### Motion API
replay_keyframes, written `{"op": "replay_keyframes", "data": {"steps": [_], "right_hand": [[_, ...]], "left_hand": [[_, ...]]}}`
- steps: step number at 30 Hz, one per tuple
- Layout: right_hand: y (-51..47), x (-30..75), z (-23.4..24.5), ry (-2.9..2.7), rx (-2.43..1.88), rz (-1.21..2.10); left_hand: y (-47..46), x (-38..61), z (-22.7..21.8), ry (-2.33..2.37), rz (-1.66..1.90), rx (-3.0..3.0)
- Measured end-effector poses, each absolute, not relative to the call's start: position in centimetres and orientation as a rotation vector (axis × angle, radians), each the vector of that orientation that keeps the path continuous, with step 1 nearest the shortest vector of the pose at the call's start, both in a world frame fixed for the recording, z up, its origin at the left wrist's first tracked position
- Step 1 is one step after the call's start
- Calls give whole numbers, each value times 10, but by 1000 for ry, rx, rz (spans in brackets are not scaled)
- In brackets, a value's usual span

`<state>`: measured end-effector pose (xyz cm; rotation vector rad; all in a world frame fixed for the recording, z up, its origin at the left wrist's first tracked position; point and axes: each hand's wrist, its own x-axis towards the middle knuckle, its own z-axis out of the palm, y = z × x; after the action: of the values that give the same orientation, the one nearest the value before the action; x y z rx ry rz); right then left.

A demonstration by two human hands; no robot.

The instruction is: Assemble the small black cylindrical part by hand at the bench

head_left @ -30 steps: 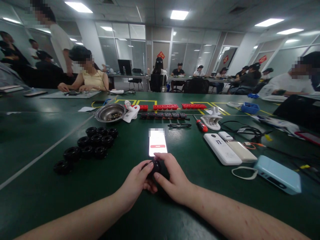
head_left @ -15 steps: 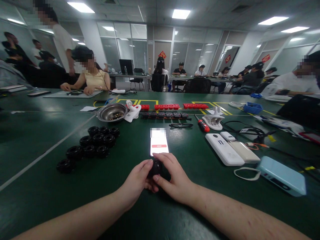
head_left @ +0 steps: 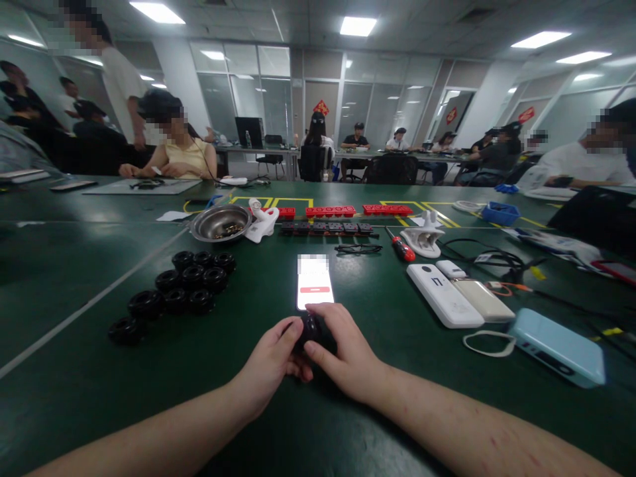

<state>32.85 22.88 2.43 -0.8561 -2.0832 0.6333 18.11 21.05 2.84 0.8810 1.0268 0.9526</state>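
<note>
Between my two hands is a glossy black round part [head_left: 312, 326], partly hidden by my fingers. My left hand [head_left: 283, 344] is closed on its left side, thumb on top. My right hand [head_left: 342, 344] curls around its right side with the thumb along the near edge. Just beyond the fingers lies a phone [head_left: 315, 285] with a lit white screen and a red bar. To the left, several black ring-shaped parts [head_left: 193, 277] sit in rough rows on the green table [head_left: 258, 291]; they look similar to the held one.
A steel bowl [head_left: 222, 223] with small brass-coloured pieces stands back left. Red plastic strips [head_left: 330, 211] and a black strip [head_left: 328, 229] lie behind the phone, near glasses [head_left: 358, 250] and a screwdriver [head_left: 400, 246]. White and blue power banks [head_left: 559, 348] and cables are on the right.
The black part has turned or tilted slightly between my hands, and more of it shows toward the right. Both hands keep nearly the same place. The view has shifted slightly.
</note>
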Motion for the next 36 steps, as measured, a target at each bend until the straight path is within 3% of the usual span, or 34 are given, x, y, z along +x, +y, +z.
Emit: {"op": "replay_keyframes", "data": {"steps": [27, 36], "right_hand": [[229, 332, 24, -2125, -699, 721], [233, 329, 23, -2003, -840, 676]], "left_hand": [[210, 181, 28, 1047, 992, 847], [211, 183, 23, 1069, 986, 930]]}}
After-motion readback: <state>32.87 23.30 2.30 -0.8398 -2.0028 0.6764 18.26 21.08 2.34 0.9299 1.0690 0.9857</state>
